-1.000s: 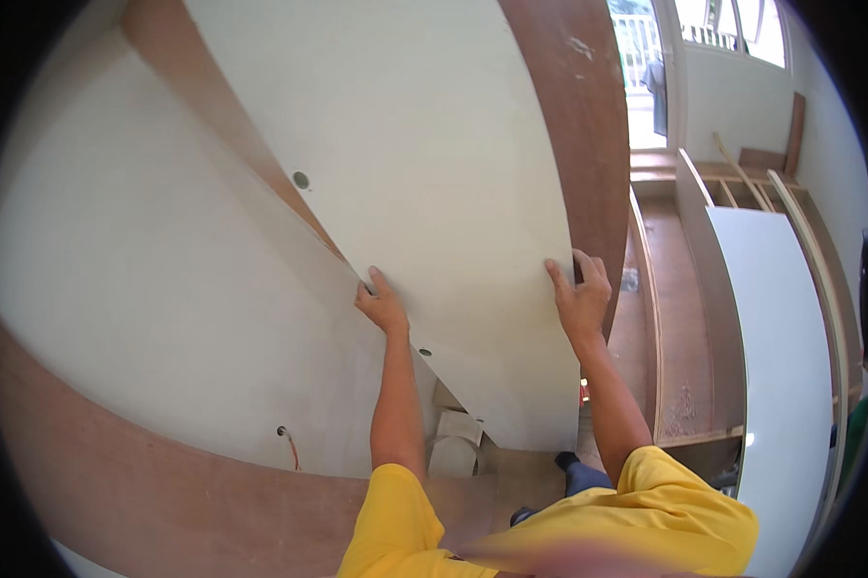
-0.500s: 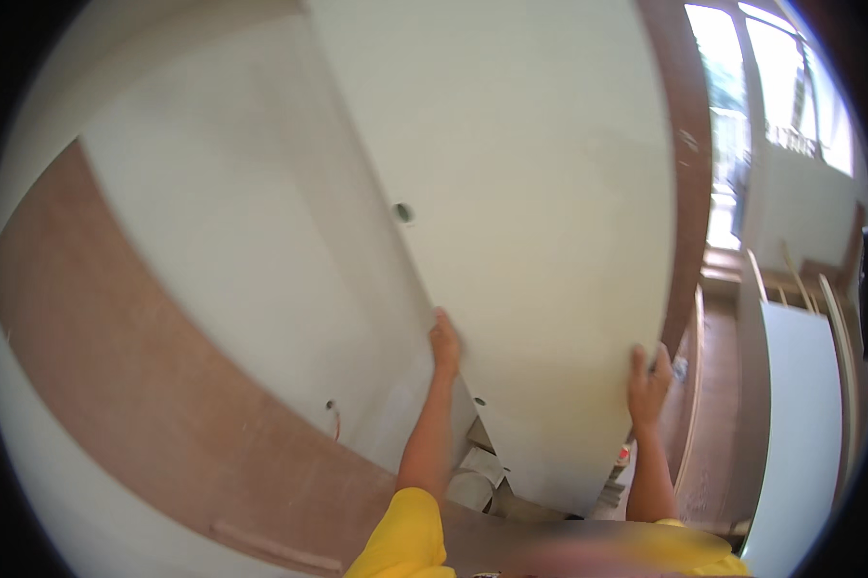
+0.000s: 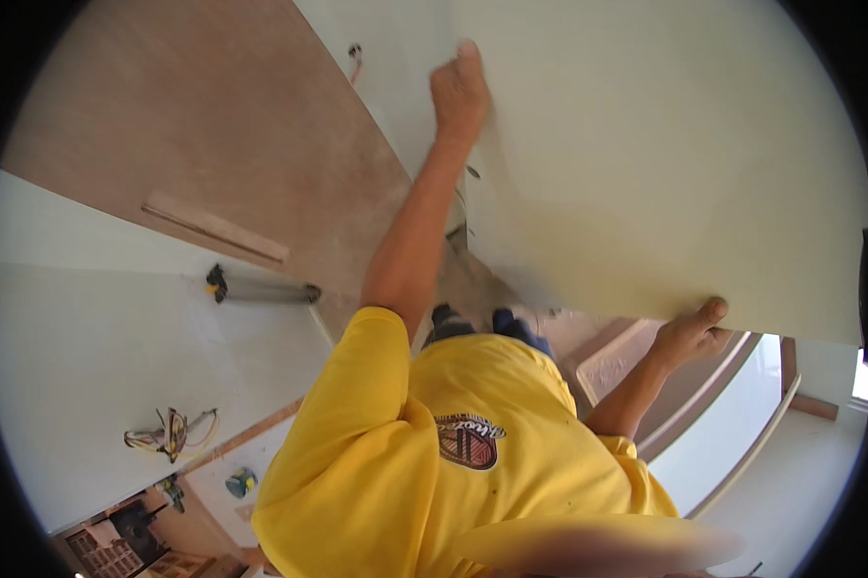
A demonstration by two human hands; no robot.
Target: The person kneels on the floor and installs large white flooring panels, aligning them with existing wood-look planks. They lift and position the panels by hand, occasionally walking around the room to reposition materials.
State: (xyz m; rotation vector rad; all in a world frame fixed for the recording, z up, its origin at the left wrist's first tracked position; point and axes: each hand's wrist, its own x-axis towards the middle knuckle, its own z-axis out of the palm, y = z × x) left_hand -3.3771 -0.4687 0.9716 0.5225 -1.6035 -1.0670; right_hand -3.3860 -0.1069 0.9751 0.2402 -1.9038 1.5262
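Note:
A large cream-white panel (image 3: 646, 164) fills the upper right of the view, its far end cut off. Small dark holes run along its left edge. My left hand (image 3: 460, 94) is closed on that left edge, high up, with the arm stretched out. At the panel's near right edge, my right hand (image 3: 692, 332) grips with the thumb over the face; its other fingers are partly hidden. The panel's lower end hangs in front of my feet, slightly blurred.
To the left stands a wide brown board (image 3: 212, 106) with a wooden strip (image 3: 212, 229) on it. Loose wires (image 3: 172, 433) stick out of the pale surface at lower left. Another white panel (image 3: 718, 414) leans on the right, by a long pale strip (image 3: 747, 448).
The view has tipped down, bringing my body and feet into sight. The panel now lies further right in the picture, turned against me. Both hands keep hold of its edges.

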